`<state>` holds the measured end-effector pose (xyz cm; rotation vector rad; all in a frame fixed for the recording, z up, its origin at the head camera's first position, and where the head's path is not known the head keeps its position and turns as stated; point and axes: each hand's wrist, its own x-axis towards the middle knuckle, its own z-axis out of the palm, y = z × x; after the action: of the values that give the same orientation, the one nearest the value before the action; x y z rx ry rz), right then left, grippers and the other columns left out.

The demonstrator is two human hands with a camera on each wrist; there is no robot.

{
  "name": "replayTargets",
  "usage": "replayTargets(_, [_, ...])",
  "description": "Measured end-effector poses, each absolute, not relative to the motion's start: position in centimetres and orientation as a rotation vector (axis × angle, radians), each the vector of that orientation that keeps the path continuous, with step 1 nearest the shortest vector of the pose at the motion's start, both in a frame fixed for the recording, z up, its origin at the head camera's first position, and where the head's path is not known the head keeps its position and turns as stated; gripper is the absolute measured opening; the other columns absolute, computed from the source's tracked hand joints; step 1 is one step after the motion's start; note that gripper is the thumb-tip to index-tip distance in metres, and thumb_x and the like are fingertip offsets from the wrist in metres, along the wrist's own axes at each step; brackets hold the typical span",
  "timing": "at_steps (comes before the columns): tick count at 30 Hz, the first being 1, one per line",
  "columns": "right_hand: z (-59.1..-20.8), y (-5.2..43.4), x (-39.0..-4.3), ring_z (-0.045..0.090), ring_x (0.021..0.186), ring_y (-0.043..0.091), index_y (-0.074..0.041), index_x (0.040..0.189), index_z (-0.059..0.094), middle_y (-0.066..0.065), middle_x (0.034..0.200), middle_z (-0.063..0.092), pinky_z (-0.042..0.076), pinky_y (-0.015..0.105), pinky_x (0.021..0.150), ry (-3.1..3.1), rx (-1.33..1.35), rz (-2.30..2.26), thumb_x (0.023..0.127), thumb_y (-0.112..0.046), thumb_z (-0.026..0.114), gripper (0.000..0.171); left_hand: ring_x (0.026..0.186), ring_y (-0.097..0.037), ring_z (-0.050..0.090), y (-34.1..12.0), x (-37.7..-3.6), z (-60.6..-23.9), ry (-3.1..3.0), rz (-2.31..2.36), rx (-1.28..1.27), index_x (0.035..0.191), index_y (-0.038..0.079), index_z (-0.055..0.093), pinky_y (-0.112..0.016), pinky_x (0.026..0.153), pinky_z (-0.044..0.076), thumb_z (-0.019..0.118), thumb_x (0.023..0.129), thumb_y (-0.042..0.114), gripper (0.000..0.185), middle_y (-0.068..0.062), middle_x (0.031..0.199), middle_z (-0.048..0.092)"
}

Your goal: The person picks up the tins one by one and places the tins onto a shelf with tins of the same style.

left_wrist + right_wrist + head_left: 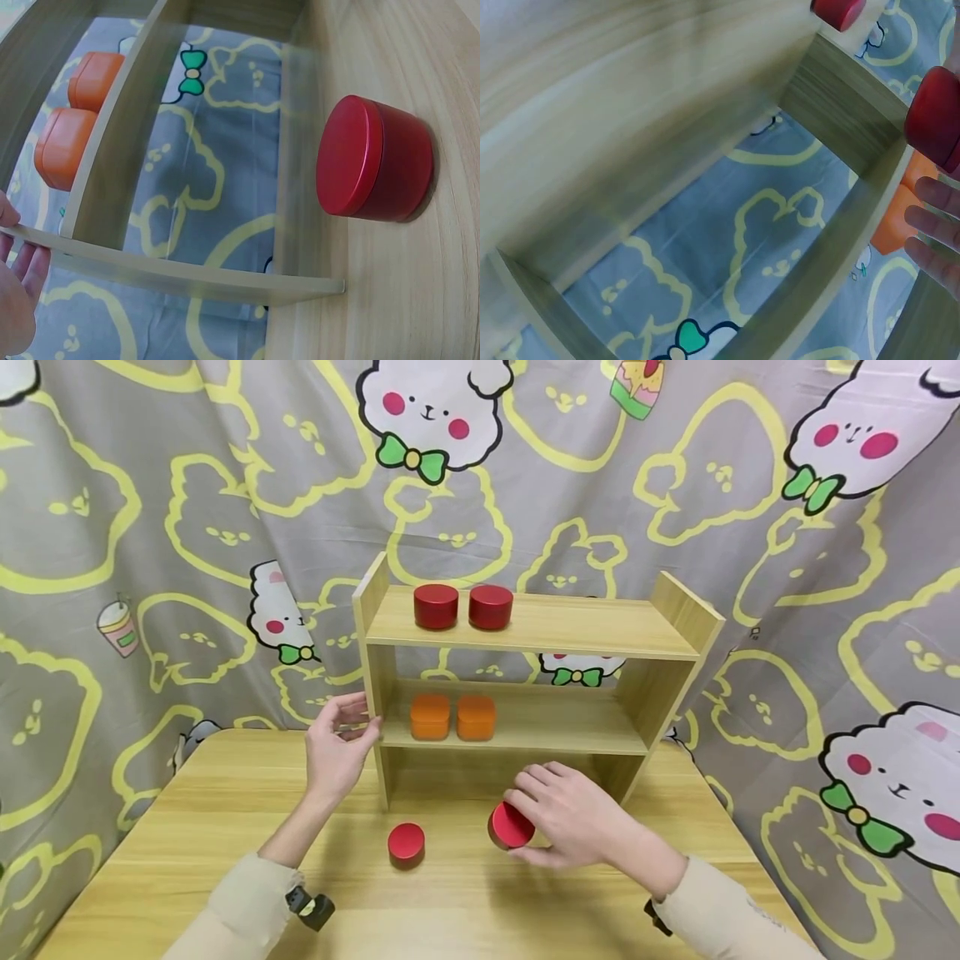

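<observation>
My left hand [339, 750] pinches the left side panel of a wooden shelf [585, 620], thumb in front and fingers behind. In the left wrist view the fingers [34, 270] lie against that panel's edge. My right hand [573, 817] grips a red round tin [513, 825] in front of the shelf's lower opening; the right wrist view shows this tin [933, 116] beside the spread fingers. A second red round tin [407, 846] stands on the table to the left, with a darker red side in the left wrist view.
Two red tins [436, 607] stand side by side on the top board's left half. Two orange square-shaped tins [431, 717] sit on the middle board, also at left. The wooden table [225, 827] meets a patterned grey curtain [150, 610] behind and at the sides.
</observation>
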<state>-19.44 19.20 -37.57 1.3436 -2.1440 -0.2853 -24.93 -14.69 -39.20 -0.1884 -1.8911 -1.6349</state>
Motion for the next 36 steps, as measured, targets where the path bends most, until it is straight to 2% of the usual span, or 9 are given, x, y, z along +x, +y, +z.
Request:
replayTargets(7, [-36.3,19.2,-19.4,0.066,0.095,0.018,-0.018,0.111,0.068,-0.003,0.101,0.068,0.061,0.032,0.086,-2.133,1.327,-0.277,0.085,-0.069,0.07,0.057,0.088,0.005,0.067,-14.9,-24.8,-39.3,-1.904,-1.637,-0.19,0.123,0.001,0.071,-0.009,0.077,0.06,0.075,0.087,-0.009,0.037,-0.022,0.11,0.074])
replayTargets(12, [-35.3,19.3,-19.5,0.065,0.095,0.017,-0.017,0.113,0.068,-0.002,0.103,0.069,0.06,0.032,0.083,-2.124,1.331,-0.299,0.086,-0.068,0.069,0.058,0.088,0.005,0.067,-14.9,-24.8,-39.3,-1.905,-1.638,-0.192,0.123,0.0,0.07,-0.009,0.076,0.06,0.074,0.087,-0.01,0.038,-0.023,0.11,0.073])
replayTargets(20, [-33.3,19.3,-19.8,0.065,0.095,0.019,-0.015,0.113,0.068,-0.001,0.102,0.069,0.061,0.034,0.086,-2.109,1.335,-0.317,0.085,-0.067,0.072,0.059,0.09,-0.003,0.069,-14.8,-24.9,-39.4,-1.901,-1.626,-0.201,0.123,0.001,0.071,-0.01,0.077,0.061,0.075,0.087,-0.007,0.036,-0.021,0.109,0.074])
replayTargets(27, [-31.3,19.2,-20.0,0.067,0.1,0.022,-0.014,0.115,0.068,0.001,0.104,0.069,0.062,0.036,0.088,-2.088,1.313,-0.314,0.084,-0.067,0.074,0.061,0.088,0.003,0.067,-14.8,-25.0,-39.3,-1.895,-1.625,-0.215,0.122,0.0,0.07,-0.009,0.077,0.06,0.074,0.087,-0.01,0.037,-0.022,0.109,0.073])
replayTargets(36, [-29.1,19.4,-20.2,0.067,0.099,0.023,-0.011,0.116,0.068,0.003,0.105,0.07,0.063,0.037,0.089,-2.061,1.29,-0.317,0.084,-0.065,0.075,0.063,0.088,0.004,0.067,-14.7,-24.9,-39.2,-1.891,-1.635,-0.215,0.122,-0.001,0.07,-0.009,0.076,0.06,0.074,0.087,-0.011,0.037,-0.023,0.109,0.073])
